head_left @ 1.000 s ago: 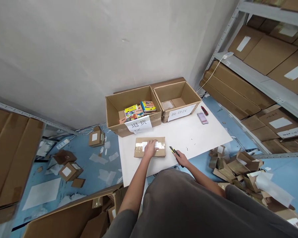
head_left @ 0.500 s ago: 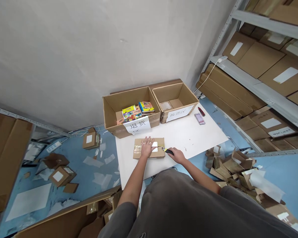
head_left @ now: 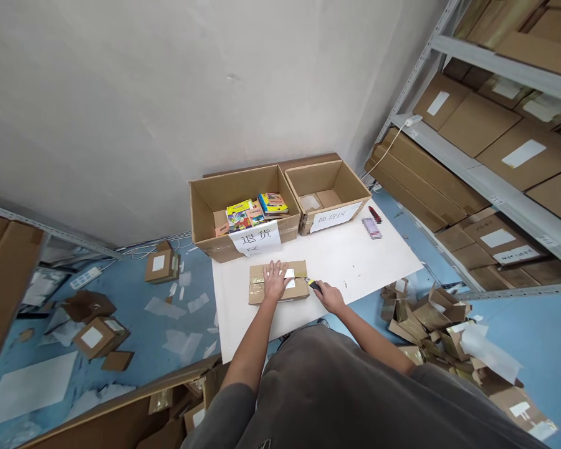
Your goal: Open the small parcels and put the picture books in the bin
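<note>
A small taped cardboard box (head_left: 257, 292) with a white label lies on the white table (head_left: 243, 324) in front of me. My left hand (head_left: 275, 280) rests flat on its top, fingers spread, beside the label. In my right hand (head_left: 330, 297) is a black and yellow utility knife (head_left: 315, 285), its tip at the box's right edge, level with the middle seam. My fingers are wrapped round the handle.
Behind stand two open cartons with paper signs: the left carton (head_left: 215, 251) holds several colourful books (head_left: 239, 215), the right carton (head_left: 305, 226) a whitish item. A red object (head_left: 374, 215) lies at the table's right. Shelves (head_left: 472, 168) flank the right; discarded cardboard (head_left: 430, 312) litters the floor.
My view has shifted slightly. The knife in my right hand is still at the box's right edge, tilted a little differently; my left hand keeps its place on the box.
</note>
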Tool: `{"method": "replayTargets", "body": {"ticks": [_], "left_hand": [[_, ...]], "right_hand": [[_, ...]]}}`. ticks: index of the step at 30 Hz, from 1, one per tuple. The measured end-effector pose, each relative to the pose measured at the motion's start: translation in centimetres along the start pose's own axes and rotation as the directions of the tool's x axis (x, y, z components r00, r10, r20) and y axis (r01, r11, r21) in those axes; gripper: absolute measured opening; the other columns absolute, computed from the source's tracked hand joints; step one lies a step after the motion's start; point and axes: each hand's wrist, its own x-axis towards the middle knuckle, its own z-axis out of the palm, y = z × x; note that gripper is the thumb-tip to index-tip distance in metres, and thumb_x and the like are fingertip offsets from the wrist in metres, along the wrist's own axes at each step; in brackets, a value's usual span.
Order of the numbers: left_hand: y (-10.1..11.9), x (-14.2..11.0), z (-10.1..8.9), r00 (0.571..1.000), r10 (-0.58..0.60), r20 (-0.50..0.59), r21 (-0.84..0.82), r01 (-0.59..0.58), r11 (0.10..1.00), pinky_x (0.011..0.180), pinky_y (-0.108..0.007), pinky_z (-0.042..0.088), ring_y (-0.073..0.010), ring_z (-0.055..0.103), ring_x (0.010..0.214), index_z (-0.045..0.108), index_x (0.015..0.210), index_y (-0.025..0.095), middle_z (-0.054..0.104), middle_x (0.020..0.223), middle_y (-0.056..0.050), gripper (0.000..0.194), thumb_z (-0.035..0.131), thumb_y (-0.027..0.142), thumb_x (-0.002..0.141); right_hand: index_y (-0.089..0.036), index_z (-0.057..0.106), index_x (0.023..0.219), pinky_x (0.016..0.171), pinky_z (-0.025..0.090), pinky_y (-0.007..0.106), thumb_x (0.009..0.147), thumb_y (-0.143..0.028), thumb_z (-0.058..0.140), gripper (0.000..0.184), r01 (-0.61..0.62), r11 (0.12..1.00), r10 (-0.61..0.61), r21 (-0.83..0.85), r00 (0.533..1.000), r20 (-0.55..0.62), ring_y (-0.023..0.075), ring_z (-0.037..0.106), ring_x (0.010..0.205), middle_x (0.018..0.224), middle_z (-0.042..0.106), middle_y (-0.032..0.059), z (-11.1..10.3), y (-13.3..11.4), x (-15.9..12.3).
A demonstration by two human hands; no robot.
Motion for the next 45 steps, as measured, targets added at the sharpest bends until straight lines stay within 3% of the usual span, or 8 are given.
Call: {"method": "replayTargets", "body": {"ticks": [5,10,14,19,24,32,39,45], "left_hand": [[0.0,-0.1,0.2,1.0,-0.011,-0.012,-0.007,0.011,1.0,0.129,-0.06,0.004,-0.0351,0.006,0.161,0.04,0.16,0.032,0.034,0.169,-0.009,0.073,0.055,0.062,0.095],[-0.2,-0.2,1.1,0.995,-0.028,-0.095,0.017,0.03,0.999,0.128,-0.063,0.008,-0.0362,0.015,0.16,0.044,0.158,0.03,0.042,0.165,-0.01,0.066,0.051,0.057,0.098],[-0.4,0.1,1.8,0.985,-0.022,-0.172,0.003,0.023,1.0,0.127,-0.063,0.012,-0.0382,0.025,0.157,0.053,0.152,0.025,0.045,0.162,-0.013,0.059,0.045,0.055,0.102],[-0.3,0.4,2.0,0.979,-0.064,-0.194,-0.01,0.063,0.998,0.127,-0.061,0.013,-0.0354,0.028,0.156,0.055,0.15,0.029,0.048,0.16,-0.01,0.054,0.043,0.053,0.103],[-0.3,0.1,1.9,0.987,-0.052,-0.154,-0.013,0.05,0.999,0.127,-0.06,0.01,-0.0351,0.024,0.157,0.05,0.153,0.029,0.044,0.163,-0.011,0.057,0.045,0.053,0.102],[-0.4,-0.1,1.7,0.993,-0.038,-0.115,-0.04,0.033,0.999,0.128,-0.059,0.008,-0.0358,0.021,0.158,0.045,0.157,0.029,0.037,0.167,-0.01,0.066,0.05,0.06,0.098],[-2.5,1.0,-0.8,0.991,-0.125,0.043,-0.026,0.126,0.992,0.125,-0.055,0.017,-0.0388,0.025,0.155,0.042,0.158,0.03,0.036,0.168,-0.01,0.087,0.06,0.075,0.085],[-2.0,-3.1,-0.4,0.944,-0.327,-0.034,0.03,0.328,0.944,0.118,-0.054,0.028,-0.0384,0.035,0.147,0.038,0.159,0.021,0.041,0.163,-0.018,0.074,0.046,0.061,0.098]], "right_hand": [[-0.029,0.049,0.142,0.077,0.043,0.03,0.109,-0.048,0.039,0.04,0.02,1.0,-0.02,-0.008,1.0,0.007,0.0252,0.07,0.097,0.123,0.067,0.0108,0.5,-0.5,0.3],[-0.025,0.052,0.137,0.073,0.042,0.029,0.11,-0.044,0.033,0.038,-0.196,0.981,0.196,0.01,0.981,-0.008,0.0256,0.071,0.098,0.119,0.071,0.0109,-0.6,4.7,-0.8],[-0.026,0.053,0.133,0.075,0.042,0.029,0.109,-0.046,0.038,0.035,-0.101,0.994,0.102,0.037,0.994,-0.044,0.0249,0.07,0.098,0.119,0.073,0.0091,-1.4,7.6,-1.8],[-0.027,0.056,0.132,0.079,0.044,0.029,0.108,-0.045,0.041,0.034,0.117,0.986,-0.112,0.122,0.992,-0.052,0.0239,0.07,0.101,0.124,0.072,0.0073,0.2,3.1,-1.3],[-0.028,0.054,0.136,0.082,0.045,0.03,0.107,-0.046,0.042,0.036,0.133,0.985,-0.129,0.107,0.991,-0.047,0.0237,0.07,0.099,0.125,0.072,0.0076,0.9,0.9,0.9],[-0.025,0.053,0.135,0.077,0.047,0.032,0.104,-0.05,0.042,0.041,-0.077,0.938,0.145,0.337,0.973,-0.181,0.0253,0.071,0.093,0.114,0.073,0.0089,0.6,6.6,2.0],[-0.022,0.048,0.133,0.077,0.055,0.033,0.078,-0.066,0.07,0.074,-0.151,0.545,0.293,0.825,0.956,-0.019,0.0268,0.074,0.092,0.1,0.076,0.0057,7.9,-1.3,3.3],[-0.023,0.05,0.132,0.084,0.055,0.034,0.071,-0.067,0.076,0.079,-0.255,0.659,0.4,0.708,0.916,-0.042,0.0284,0.073,0.1,0.11,0.075,0.0098,5.2,-1.7,9.3]]}}
